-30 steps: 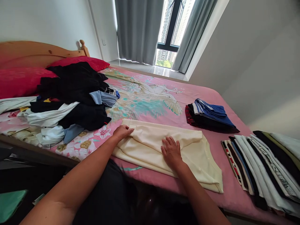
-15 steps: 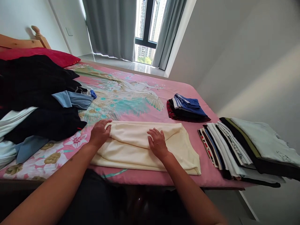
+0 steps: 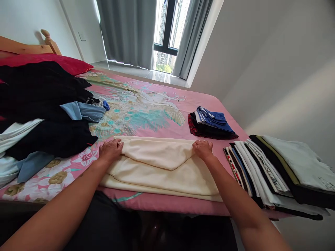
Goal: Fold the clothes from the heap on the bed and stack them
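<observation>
Cream garment (image 3: pixel 159 167) at the bed's (image 3: pixel 157 204) near edge, part-folded: left hand (image 3: pixel 111 150) and right hand (image 3: pixel 202 149) pinch its top fold with curled fingers. A fanned row of folded clothes (image 3: pixel 264 167) lies at the right edge; a loose heap (image 3: pixel 44 118) by the left edge looks unfolded.

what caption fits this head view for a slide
Left hand and right hand press opposite ends of a cream garment on a pink floral bedsheet, beside fanned folded clothes.

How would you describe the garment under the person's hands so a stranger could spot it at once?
On the pink bed, at its near edge, lies the cream garment, with the left hand and right hand at its far corners. Unlike the dark pile and stacked clothes, it lies spread flat.
</observation>
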`<control>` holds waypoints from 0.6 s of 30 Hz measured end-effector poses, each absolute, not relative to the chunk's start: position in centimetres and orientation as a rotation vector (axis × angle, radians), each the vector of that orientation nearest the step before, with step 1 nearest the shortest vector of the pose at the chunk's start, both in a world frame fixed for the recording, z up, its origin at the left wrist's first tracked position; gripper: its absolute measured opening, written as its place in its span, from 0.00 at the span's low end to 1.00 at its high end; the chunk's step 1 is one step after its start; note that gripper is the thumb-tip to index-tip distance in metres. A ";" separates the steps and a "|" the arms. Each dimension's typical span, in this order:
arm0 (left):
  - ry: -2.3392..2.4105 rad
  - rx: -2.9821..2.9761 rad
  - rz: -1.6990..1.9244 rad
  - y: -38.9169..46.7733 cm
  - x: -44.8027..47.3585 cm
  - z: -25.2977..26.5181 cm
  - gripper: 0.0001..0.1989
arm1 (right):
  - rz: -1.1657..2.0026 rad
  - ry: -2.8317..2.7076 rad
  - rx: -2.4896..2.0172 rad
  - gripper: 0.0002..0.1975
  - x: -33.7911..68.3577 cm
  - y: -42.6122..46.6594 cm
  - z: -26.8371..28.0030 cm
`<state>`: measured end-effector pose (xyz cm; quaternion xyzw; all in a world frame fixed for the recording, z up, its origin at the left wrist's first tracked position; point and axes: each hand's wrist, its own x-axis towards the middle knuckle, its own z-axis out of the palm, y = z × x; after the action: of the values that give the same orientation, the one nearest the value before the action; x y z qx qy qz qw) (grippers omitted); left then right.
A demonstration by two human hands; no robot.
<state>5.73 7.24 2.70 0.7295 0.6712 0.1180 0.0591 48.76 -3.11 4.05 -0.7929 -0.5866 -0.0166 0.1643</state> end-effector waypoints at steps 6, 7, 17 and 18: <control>2.007 2.037 0.657 8.0 5.4 3.0 0.19 | 0.015 -1.711 -2.213 0.13 49.5 -1.7 2.9; 2.020 2.057 0.702 8.1 5.2 3.0 0.19 | 0.013 -1.697 -2.219 0.12 49.5 -1.5 2.8; 1.397 2.604 0.765 6.4 9.2 2.9 0.22 | -0.021 -1.866 -1.861 0.14 38.1 -2.0 4.8; 1.389 2.624 0.670 6.3 9.5 2.6 0.22 | 0.020 -1.943 -1.800 0.14 36.4 -2.0 4.5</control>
<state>9.54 6.26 2.61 0.8611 0.4558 0.2199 0.0489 36.43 -1.98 4.49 -0.6592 -0.7113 0.0073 0.2438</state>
